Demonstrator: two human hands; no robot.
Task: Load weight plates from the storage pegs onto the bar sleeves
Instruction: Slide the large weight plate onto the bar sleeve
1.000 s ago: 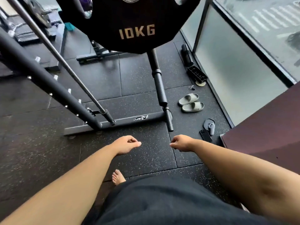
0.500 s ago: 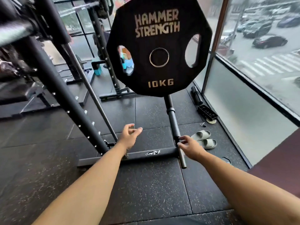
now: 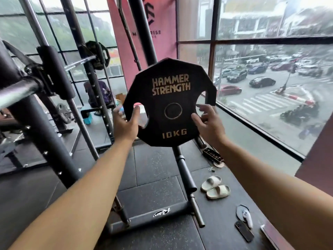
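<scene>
- both hands have risen from down by the floor frame up to the weight plate [image 3: 171, 87].
- left hand [image 3: 126, 123] grips the plate's left rim, thumb at the cut-out.
- right hand [image 3: 210, 123] has loose, spread fingers, touching the plate's face beside the right cut-out.
- plate stands upright before the rack post [image 3: 144, 33], well apart from the bar [image 3: 16, 92] at left.

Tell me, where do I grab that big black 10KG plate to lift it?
Grab the 10KG plate by its two side cut-outs, one hand coming in from each side. It hangs upright facing you, and the holes leave rim strips that fingers can curl round. The left hand and right hand are at those spots.
</scene>
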